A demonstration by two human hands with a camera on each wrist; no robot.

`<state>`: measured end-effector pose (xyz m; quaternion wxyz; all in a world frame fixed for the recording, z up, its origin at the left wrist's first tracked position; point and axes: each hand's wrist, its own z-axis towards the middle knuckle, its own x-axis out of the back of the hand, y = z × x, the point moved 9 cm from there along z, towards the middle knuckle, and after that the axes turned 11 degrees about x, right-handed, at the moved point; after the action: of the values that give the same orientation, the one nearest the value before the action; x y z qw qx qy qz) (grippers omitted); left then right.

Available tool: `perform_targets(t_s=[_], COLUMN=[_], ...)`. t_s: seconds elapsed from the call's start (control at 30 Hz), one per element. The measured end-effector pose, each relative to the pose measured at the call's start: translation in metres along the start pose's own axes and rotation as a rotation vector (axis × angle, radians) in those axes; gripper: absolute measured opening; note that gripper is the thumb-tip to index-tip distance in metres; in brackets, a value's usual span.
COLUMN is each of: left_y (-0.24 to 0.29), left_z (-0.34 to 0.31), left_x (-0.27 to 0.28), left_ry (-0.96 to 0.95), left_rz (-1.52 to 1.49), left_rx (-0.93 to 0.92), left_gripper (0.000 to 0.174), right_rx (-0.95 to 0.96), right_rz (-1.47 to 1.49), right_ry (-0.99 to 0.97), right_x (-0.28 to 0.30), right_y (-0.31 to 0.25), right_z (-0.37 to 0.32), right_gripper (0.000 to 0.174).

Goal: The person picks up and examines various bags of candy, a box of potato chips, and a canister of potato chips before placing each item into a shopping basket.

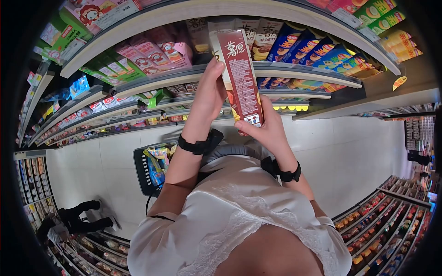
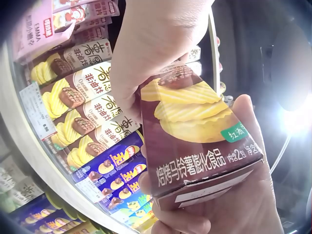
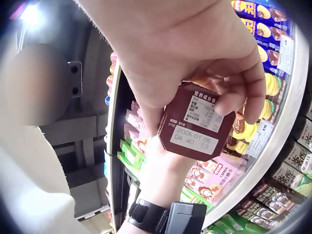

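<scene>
Shop aisle: a basket [image 1: 139,171] of snacks sits low at left. My left hand [image 1: 209,89] reaches up, fingers clamped round the side of a tall red crisp box [image 1: 241,76]. My right hand [image 1: 268,129] pinches the box's near end, thumb and fingers curled about it. The box is off the shelf [image 1: 299,70], held tilted just before it. By my reading it is picked but not yet in the basket.
</scene>
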<state>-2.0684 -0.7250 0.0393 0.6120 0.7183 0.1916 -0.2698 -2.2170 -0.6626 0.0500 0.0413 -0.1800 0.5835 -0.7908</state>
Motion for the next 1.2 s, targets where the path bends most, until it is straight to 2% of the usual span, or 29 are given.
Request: perform_targets(t_s=[0.2, 0.33, 0.4, 0.6, 0.7, 0.77, 0.87, 0.93, 1.0, 1.2], left_y=[0.006, 0.004, 0.003, -0.003, -0.009, -0.023, -0.027, -0.030, -0.034, -0.019], left_z=[-0.004, -0.004, -0.004, -0.001, -0.001, 0.001, -0.004, -0.007, -0.008, -0.005], left_x=[0.000, -0.001, -0.002, -0.002, -0.008, -0.005, -0.015, -0.018, -0.023, -0.018], left_ry=[-0.012, -0.023, -0.024, -0.017, -0.061, -0.032, -0.033, -0.003, -0.052, -0.003], left_rz=[0.040, 0.007, -0.008, -0.027, -0.065, -0.034, 0.145, 0.142, 0.156, 0.035], left_rx=[-0.071, -0.042, -0.029, -0.009, 0.064, 0.175, 0.157, 0.169, 0.182, 0.087], left_gripper=[0.065, 0.066, 0.067, 0.067, 0.062, 0.052, 0.044, 0.042, 0.051, 0.037], right_rx=[-0.081, -0.069, 0.008, -0.021, -0.047, -0.071, -0.064, -0.059, -0.054, 0.017], right_rz=[0.081, 0.066, 0.100, 0.143, 0.208, 0.260, 0.331, 0.249, 0.249, 0.173], right_ry=[-0.023, -0.048, -0.013, -0.015, 0.002, 0.041, 0.110, 0.142, 0.150, 0.102], right_x=[-0.004, -0.006, -0.006, -0.005, -0.004, 0.000, 0.007, 0.018, 0.020, 0.018], right_y=[0.006, 0.010, 0.009, 0.012, 0.016, 0.023, 0.028, 0.033, 0.035, 0.015], right_z=[-0.003, -0.004, -0.003, -0.007, -0.009, -0.010, -0.008, -0.009, -0.010, -0.009], right_gripper=[0.076, 0.076, 0.076, 0.073, 0.070, 0.068, 0.064, 0.065, 0.066, 0.070])
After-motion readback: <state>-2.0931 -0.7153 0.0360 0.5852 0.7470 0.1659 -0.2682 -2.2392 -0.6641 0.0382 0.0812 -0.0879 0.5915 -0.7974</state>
